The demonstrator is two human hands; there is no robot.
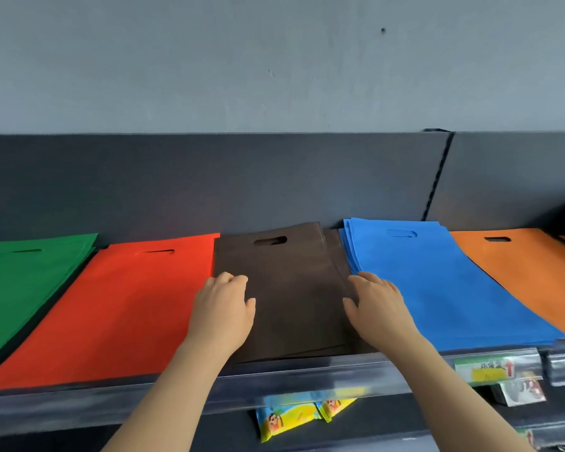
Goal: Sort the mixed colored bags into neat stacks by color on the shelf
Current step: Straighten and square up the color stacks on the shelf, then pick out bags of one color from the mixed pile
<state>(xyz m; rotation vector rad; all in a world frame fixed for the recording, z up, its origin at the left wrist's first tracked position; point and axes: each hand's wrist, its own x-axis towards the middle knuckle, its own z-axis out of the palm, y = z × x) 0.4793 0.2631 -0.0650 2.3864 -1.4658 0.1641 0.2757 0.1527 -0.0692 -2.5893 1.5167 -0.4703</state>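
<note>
Shelf [111,398] row, left to right: green stack [20,282], red stack [118,305], brown stack [291,288], blue stack [437,282], orange stack [529,272]. Left hand [224,308] curls fingers over the brown stack's left edge, thumb on top. Right hand [377,308] lies loosely spread against its right edge, touching the blue. Brown bags slightly fanned.

The brown bags [284,288] and blue bags [437,282] look matt, cloth-like; the shelf rail [79,406] is glossy plastic.

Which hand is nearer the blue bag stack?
Right. The right hand rests at the left edge of the blue bag stack; the left hand sits across the brown bag stack, by the red bag stack.
</note>
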